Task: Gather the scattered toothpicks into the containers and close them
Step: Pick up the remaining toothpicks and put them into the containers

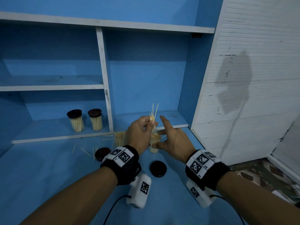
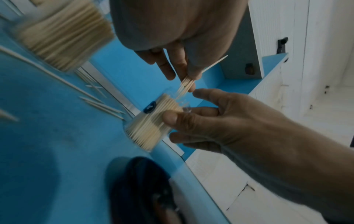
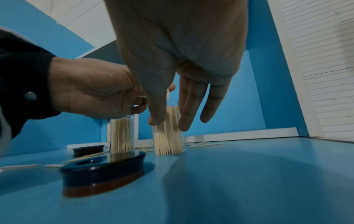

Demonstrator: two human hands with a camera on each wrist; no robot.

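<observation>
Wooden toothpicks (image 1: 152,117) pinched in left hand (image 1: 140,134), above container (image 1: 154,144).

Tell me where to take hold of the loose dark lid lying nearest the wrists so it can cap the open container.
Grip the lid by its rim, from above, fingers on opposite sides. It lies flat on the blue counter, round and shallow, so only the side wall offers purchase. The right hand is nearer and holds nothing, its thumb on the open container; the left hand pinches a bunch of toothpicks.
</observation>
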